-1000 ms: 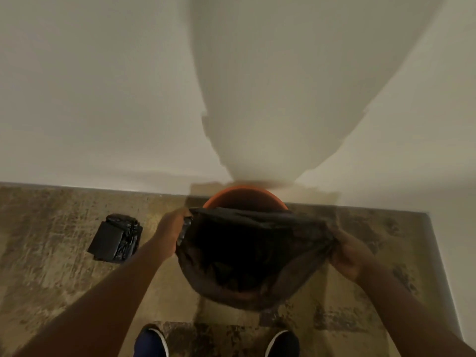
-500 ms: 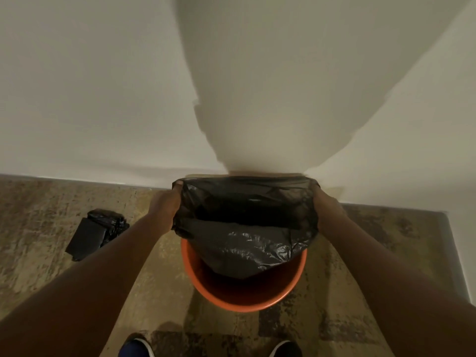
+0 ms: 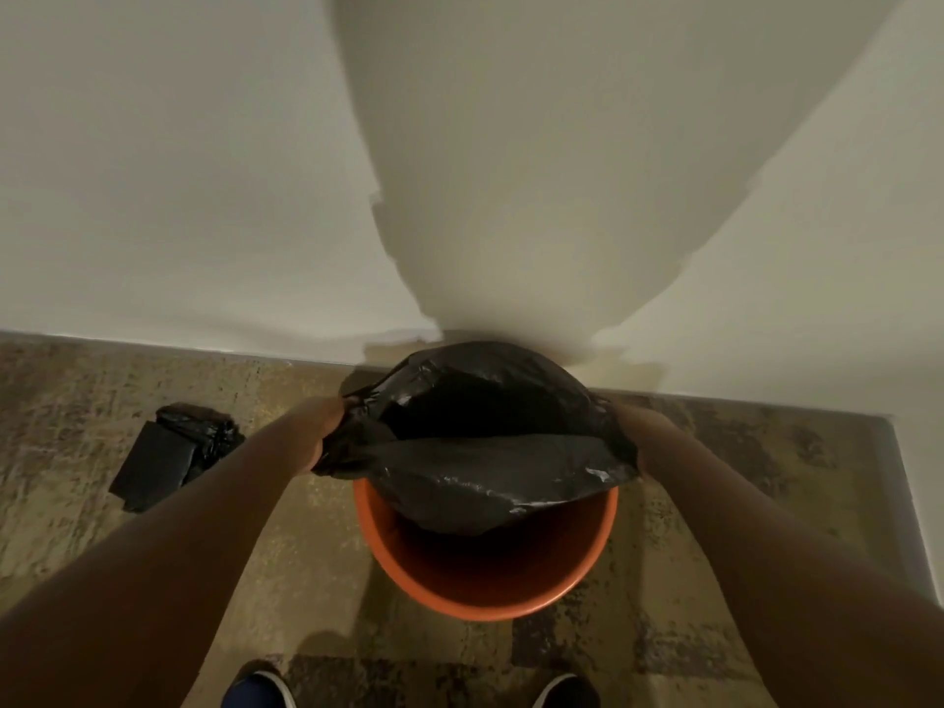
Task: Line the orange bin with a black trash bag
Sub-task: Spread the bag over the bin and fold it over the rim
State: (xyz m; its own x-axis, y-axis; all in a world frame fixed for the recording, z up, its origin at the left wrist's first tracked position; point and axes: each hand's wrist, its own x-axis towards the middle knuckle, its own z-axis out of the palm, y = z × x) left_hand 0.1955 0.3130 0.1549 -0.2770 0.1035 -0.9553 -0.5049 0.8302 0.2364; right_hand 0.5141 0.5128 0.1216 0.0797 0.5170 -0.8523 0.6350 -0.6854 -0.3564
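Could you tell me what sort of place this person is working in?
Probably a room in a home: a worn patterned carpet meets a plain white wall, and a small orange bin stands there, beside spare folded black bags.

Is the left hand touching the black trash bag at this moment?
Touching. The head view shows the left hand closed on the gathered edge of the black trash bag, plastic bunching right at its fingers, with no gap between them, above the orange bin.

The wall (image 3: 179,171) was plain and white, with a big grey shadow (image 3: 562,171) on it. The floor (image 3: 76,452) was brown and patchy with dark marks. A small black folded pile (image 3: 168,454) lay on the floor near the wall.
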